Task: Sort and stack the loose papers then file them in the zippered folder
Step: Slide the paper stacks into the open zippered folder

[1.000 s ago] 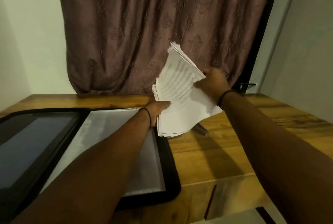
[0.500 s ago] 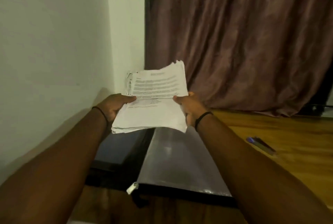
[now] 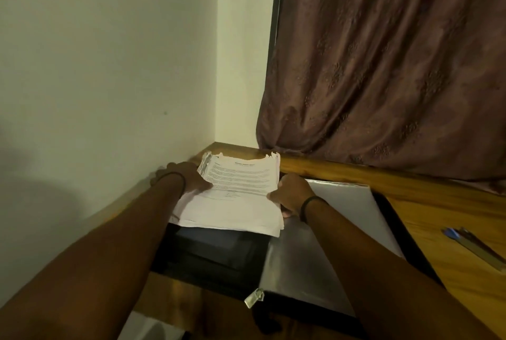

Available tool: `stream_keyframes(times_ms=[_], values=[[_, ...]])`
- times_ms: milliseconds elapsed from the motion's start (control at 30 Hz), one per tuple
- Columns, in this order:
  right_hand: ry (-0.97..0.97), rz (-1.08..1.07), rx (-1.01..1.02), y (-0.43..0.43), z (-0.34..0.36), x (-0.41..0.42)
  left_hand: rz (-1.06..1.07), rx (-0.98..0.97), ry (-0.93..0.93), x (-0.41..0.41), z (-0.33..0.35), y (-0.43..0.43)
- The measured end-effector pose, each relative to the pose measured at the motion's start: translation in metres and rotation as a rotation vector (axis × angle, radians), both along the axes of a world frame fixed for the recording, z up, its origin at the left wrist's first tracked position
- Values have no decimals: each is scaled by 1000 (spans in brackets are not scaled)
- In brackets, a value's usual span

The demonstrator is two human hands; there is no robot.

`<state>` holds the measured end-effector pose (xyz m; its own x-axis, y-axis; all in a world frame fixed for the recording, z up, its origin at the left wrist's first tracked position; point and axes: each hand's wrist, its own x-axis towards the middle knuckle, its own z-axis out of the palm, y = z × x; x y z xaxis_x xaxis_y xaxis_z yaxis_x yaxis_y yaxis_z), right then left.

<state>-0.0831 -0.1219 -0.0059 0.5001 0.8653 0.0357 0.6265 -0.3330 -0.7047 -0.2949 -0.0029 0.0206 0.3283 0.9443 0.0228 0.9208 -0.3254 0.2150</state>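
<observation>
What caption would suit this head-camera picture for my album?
A person's left hand and right hand grip a stack of printed papers over the open black zippered folder on a wooden table.

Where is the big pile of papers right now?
The pile of papers is left of centre in the head view, gripped by the left hand and right hand, over the black folder beside the wall.

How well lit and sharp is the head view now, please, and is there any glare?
Head view: dim, warm light; text on the paper stack too blurred to read; pale glare on the plastic sleeve; soft shadow on the wall at left.
</observation>
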Motion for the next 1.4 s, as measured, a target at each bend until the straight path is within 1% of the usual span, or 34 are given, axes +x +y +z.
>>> stream_keyframes(times_ms=[67, 100, 233, 300, 333, 400, 433, 500, 600, 633, 700, 767, 833, 900, 967, 1000, 1033, 1100, 1200, 1300, 1400], values=[[-51, 26, -26, -8, 0, 3, -51, -22, 48, 2, 2, -12], [-46, 51, -36, -13, 1, 6, -74, -52, 72, 3, 2, -16], [79, 132, -82, -46, 12, 11, -118, -203, 110, 0, 14, -48], [107, 110, -78, -60, 15, 6, -84, -178, 92, -1, 18, -64], [48, 75, -56, -63, 14, 3, -69, -126, 68, -2, 19, -72], [-177, -9, 6, -64, 10, -2, -24, -23, 33, -3, 16, -87], [-251, -45, 42, -63, 7, -5, -5, 15, 2, -4, 14, -92], [-293, -87, 111, -61, 3, -12, 36, 48, -67, -3, 6, -93], [-300, -102, 137, -51, 3, -18, 77, 75, -77, -1, -2, -86], [-273, -108, 145, -46, 5, -18, 70, 89, -105, 0, -5, -80], [-126, -159, 228, -35, 9, -13, 64, 136, -253, 5, -3, -72], [97, -205, 370, -29, 13, -5, 95, 175, -468, 10, 0, -60], [346, -182, 505, -28, 20, 2, 130, 166, -698, 15, 3, -46], [568, -122, 570, -31, 28, 9, 117, 84, -937, 25, 8, -40], [711, -54, 596, -35, 33, 19, 7, -180, -1239, 37, 15, -36], [746, -31, 600, -37, 35, 26, -76, -333, -1353, 42, 16, -32], [781, -18, 605, -39, 36, 33, -121, -434, -1395, 48, 15, -25], [862, 11, 610, -42, 35, 47, -174, -573, -1401, 56, 13, -14], [946, 152, 524, -49, 34, 71, -264, -701, -1444, 76, 26, -19], [887, 263, 417, -58, 36, 91, -355, -681, -1486, 102, 40, -14], [839, 300, 416, -62, 43, 114, -479, -645, -1417, 131, 47, -11]])
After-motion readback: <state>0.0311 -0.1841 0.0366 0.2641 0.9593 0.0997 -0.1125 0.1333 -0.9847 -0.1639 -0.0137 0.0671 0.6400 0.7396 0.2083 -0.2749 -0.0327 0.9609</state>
